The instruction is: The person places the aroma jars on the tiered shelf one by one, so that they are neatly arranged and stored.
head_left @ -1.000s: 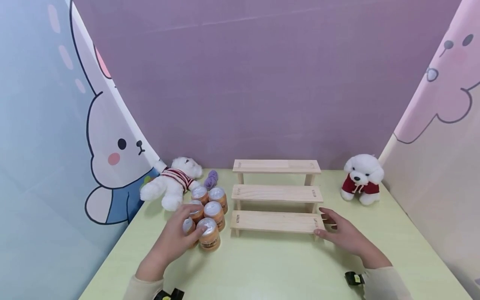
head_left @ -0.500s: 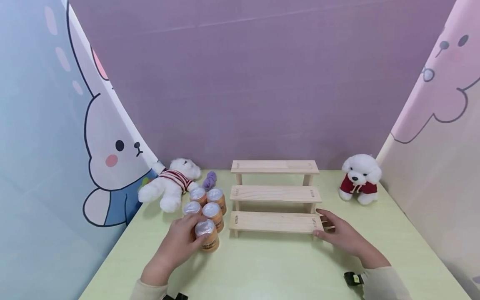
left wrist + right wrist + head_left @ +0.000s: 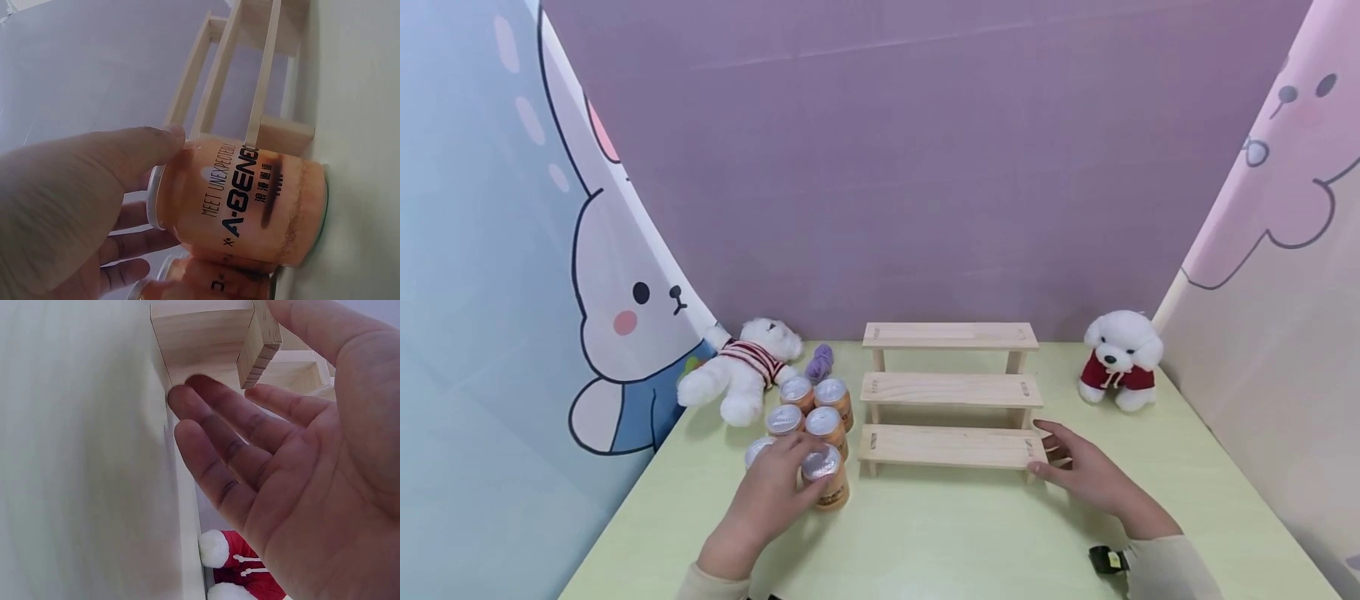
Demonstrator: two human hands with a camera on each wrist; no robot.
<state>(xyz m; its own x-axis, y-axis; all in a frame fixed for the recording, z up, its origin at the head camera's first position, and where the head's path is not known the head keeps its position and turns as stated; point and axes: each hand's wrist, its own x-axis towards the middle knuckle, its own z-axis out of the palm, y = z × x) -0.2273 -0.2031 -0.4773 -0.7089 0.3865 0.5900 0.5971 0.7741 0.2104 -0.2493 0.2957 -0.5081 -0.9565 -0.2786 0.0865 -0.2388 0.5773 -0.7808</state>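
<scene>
In the head view my left hand (image 3: 775, 492) grips the front orange can (image 3: 832, 493), thumb on the near side and fingers round behind. The left wrist view shows the thumb at the rim of this printed can (image 3: 250, 206), which stands on the table. Several more orange cans (image 3: 825, 425) with silver lids are grouped just behind and to the left, one partly hidden by the hand. My right hand (image 3: 1086, 473) pinches the right end of the lowest board of a three-step wooden shelf (image 3: 951, 446). Its other fingers (image 3: 215, 465) extend loosely under the board end.
A white plush toy (image 3: 748, 367) in a striped top lies at the back left, next to a purple yarn bundle (image 3: 820, 363). At the back right sits a white plush dog (image 3: 1122, 360) in red. A purple wall panel (image 3: 880, 167) closes off the back.
My left hand has shifted right and slightly nearer with the front can, which now stands a little apart from the can on its left. The right hand holds its place at the shelf.
</scene>
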